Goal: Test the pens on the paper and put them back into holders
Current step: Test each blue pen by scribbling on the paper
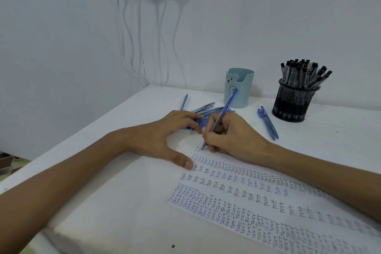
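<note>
The paper [257,198] lies on the white table [103,202], covered in slanted rows of "TEST" in black and blue ink; only its far left corner is bare. At that corner the right hand [233,136] writes; its grip is pinched round the lower barrel of a blue pen [221,117], whose tip touches the paper and whose top leans away towards the far side. The left hand [156,138] lies flat just off the paper's left edge; its grip is spread, fingers straight, with the thumb tip touching the paper's edge and the fingertips lying on a pile of blue pens [208,108] just beyond the paper's far corner. A single blue pen [184,102] lies a little farther from the paper than the pile, to its left; two blue pens [268,122] lie side by side beyond the paper's far edge, right of the writing hand. Farther back from the paper stands a teal holder [239,88] with a bear face; right of it, also beyond the paper, a black mesh holder [292,103] is packed with black pens [303,72]. White cables [140,37] hang down the wall well beyond the paper.
</note>
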Available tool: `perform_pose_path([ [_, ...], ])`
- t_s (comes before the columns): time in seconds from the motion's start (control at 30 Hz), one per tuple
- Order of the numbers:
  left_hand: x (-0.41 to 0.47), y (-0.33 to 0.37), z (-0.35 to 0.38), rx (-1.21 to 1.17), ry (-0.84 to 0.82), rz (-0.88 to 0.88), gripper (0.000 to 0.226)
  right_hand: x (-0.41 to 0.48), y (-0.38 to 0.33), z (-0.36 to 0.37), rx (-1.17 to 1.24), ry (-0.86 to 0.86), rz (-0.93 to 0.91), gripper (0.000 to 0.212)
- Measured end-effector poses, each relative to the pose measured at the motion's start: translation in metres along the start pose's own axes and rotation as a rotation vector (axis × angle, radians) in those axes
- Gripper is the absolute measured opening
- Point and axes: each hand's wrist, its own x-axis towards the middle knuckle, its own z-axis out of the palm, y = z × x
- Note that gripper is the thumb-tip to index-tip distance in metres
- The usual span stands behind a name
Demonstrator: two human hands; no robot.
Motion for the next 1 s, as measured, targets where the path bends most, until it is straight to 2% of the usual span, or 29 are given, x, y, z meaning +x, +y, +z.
perform_pose_path([
  [1.0, -0.0006, 0.0007, -0.0002, 0.016, 0.002, -0.001, 0.083, 0.0042, 0.0033, 0.0006, -0.032, -0.011, 0.021, 0.012],
])
